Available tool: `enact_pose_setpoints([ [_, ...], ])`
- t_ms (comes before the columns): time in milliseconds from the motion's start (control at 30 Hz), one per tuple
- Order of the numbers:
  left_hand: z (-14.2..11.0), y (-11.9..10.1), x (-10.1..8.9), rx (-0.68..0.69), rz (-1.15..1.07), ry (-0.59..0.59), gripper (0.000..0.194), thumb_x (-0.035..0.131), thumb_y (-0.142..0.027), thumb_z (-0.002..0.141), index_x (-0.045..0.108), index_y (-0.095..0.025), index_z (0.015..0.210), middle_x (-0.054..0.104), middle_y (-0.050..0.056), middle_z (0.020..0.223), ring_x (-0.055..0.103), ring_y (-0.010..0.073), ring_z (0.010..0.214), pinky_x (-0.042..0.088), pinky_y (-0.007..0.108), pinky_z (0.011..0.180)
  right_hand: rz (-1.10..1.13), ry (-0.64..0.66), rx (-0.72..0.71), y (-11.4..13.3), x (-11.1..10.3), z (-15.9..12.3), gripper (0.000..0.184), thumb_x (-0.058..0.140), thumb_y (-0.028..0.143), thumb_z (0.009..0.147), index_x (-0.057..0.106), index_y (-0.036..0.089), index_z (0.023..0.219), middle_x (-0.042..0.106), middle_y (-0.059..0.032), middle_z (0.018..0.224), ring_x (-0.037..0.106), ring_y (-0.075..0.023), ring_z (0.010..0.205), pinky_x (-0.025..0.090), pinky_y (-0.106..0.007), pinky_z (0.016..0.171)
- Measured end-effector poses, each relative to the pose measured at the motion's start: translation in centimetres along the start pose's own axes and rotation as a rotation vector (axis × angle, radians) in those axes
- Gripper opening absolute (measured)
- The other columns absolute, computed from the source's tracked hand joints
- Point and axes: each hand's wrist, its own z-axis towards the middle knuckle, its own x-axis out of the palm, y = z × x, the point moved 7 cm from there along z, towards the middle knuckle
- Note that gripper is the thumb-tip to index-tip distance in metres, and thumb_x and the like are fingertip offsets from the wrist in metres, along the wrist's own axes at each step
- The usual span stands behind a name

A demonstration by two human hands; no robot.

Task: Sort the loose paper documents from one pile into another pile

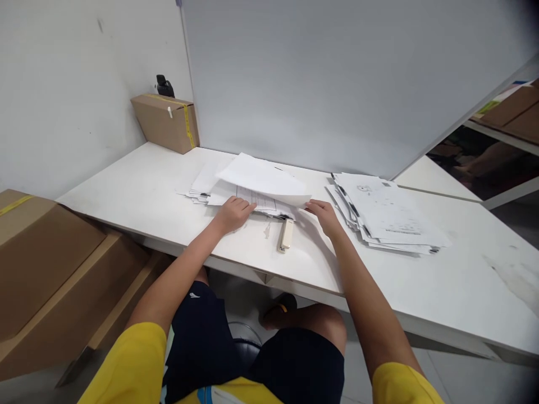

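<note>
A pile of printed paper sheets [213,179] lies before me on the white table. My right hand [323,216] pinches the near right corner of a white sheet [265,177], which is raised and bowed above the pile. On the pile's near edge, my left hand [236,214] has its fingers curled against a printed sheet [256,199] below the raised one; its thumb is hidden. Between my hands, a cream stapler [286,235] lies close to the near edge of the papers. Right of my right hand rests a second stack of printed sheets [383,210], its edges uneven.
A taped cardboard box [166,123] stands at the table's back left corner, with a black object [164,87] behind it. Larger cardboard boxes [50,269] are on the left, beside the table [126,191]. A grey-white panel [320,84] rises along the back.
</note>
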Motion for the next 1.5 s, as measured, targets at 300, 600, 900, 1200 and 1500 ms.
enact_pose_setpoints([
  [300, -0.7, 1.3, -1.1, -0.226, 0.053, -0.136, 0.038, 0.042, -0.025, 0.095, 0.061, -0.018, 0.126, 0.069, 0.016, 0.108, 0.062, 0.0308, 0.103, 0.042, 0.048, 0.088, 0.001, 0.011, -0.093, 2.1, 1.1, -0.8, 0.027, 0.071, 0.049, 0.075, 0.069, 0.022, 0.08, 0.07, -0.0033, 0.088, 0.065, -0.0226, 0.089, 0.052, -0.041, 0.09],
  [600, -0.4, 1.8, -1.0, -0.22, 0.087, -0.111, 0.031, 0.04, -0.012, 0.094, 0.069, -0.019, 0.104, 0.074, 0.011, 0.091, 0.065, 0.0263, 0.082, 0.044, 0.041, 0.07, -0.056, -0.023, -0.271, 3.5, 1.1, -1.0, 0.029, 0.063, 0.051, 0.085, 0.064, 0.026, 0.101, 0.065, -0.0068, 0.114, 0.058, -0.0252, 0.12, 0.045, -0.045, 0.108],
  [900, -5.0, 7.3, -6.1, -0.806, -0.118, -0.879, 0.05, 0.034, -0.056, 0.102, 0.064, -0.016, 0.1, 0.07, 0.011, 0.091, 0.068, 0.0255, 0.092, 0.053, 0.042, 0.088, -0.253, -0.064, -0.134, -0.2, 1.8, 0.7, 0.059, 0.057, 0.064, 0.083, 0.056, 0.028, 0.128, 0.043, -0.0142, 0.146, 0.051, -0.031, 0.125, 0.051, -0.052, 0.098],
  [1200, -5.4, 12.1, -8.4, -1.038, -0.772, -1.047, 0.034, 0.059, -0.05, 0.085, 0.06, -0.018, 0.097, 0.071, 0.007, 0.098, 0.068, 0.0201, 0.096, 0.057, 0.033, 0.088, 0.046, -0.254, -0.103, 0.9, 0.6, 0.1, 0.037, 0.056, 0.06, 0.086, 0.059, 0.023, 0.085, 0.059, 0.0019, 0.065, 0.063, -0.0169, 0.063, 0.056, -0.035, 0.071],
  [1500, 3.3, 14.2, -3.7, -0.724, -0.48, 0.475, 0.034, 0.06, -0.052, 0.077, 0.068, -0.02, 0.079, 0.067, 0.005, 0.076, 0.065, 0.023, 0.073, 0.052, 0.032, 0.064, 0.324, -0.996, -0.218, 0.2, -8.4, -1.4, 0.029, 0.053, 0.051, 0.092, 0.05, 0.023, 0.084, 0.06, 0.0009, 0.084, 0.068, -0.0148, 0.086, 0.059, -0.037, 0.089],
])
